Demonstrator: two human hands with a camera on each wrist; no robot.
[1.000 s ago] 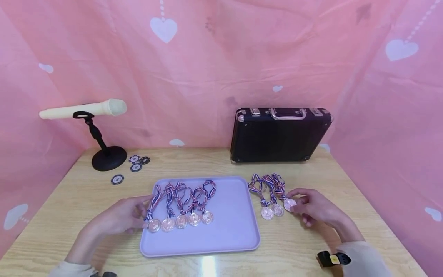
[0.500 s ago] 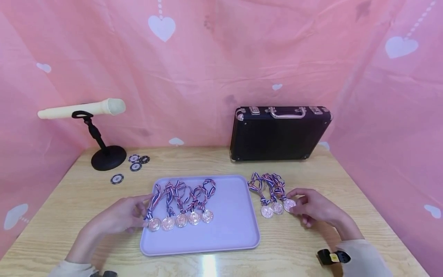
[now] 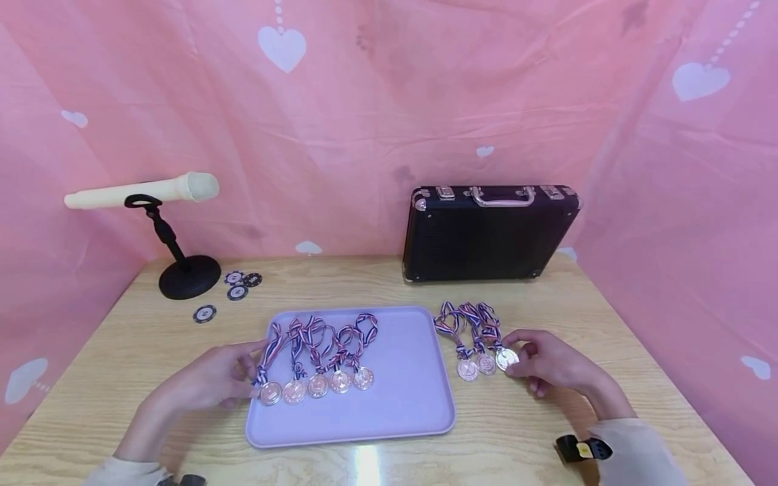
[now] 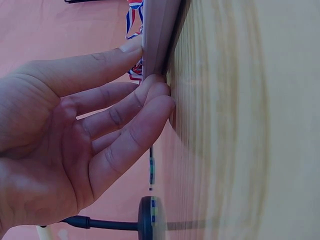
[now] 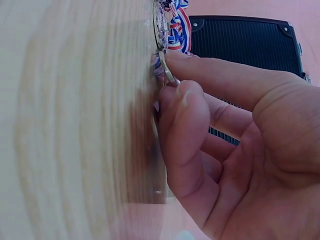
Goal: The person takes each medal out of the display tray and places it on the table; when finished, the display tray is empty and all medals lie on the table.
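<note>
A lavender tray (image 3: 401, 405) lies on the wooden table (image 3: 535, 425) with several ribboned medals (image 3: 317, 386) in a row along its left half. My left hand (image 3: 246, 371) holds the tray's left rim. In the left wrist view the thumb lies on top of the rim (image 4: 157, 40) and the fingers (image 4: 150, 100) press against its edge. Three more medals (image 3: 467, 369) lie on the table right of the tray. My right hand (image 3: 516, 358) pinches the rightmost medal (image 3: 506, 358) between thumb and forefinger. In the right wrist view that medal (image 5: 167, 70) stands tipped up on its edge.
A black case (image 3: 489, 233) stands upright at the back right. At the back left a cream microphone (image 3: 142, 192) sits on a black stand (image 3: 188, 277), with several poker chips (image 3: 237, 287) beside it. Pink cloth walls enclose the table on three sides.
</note>
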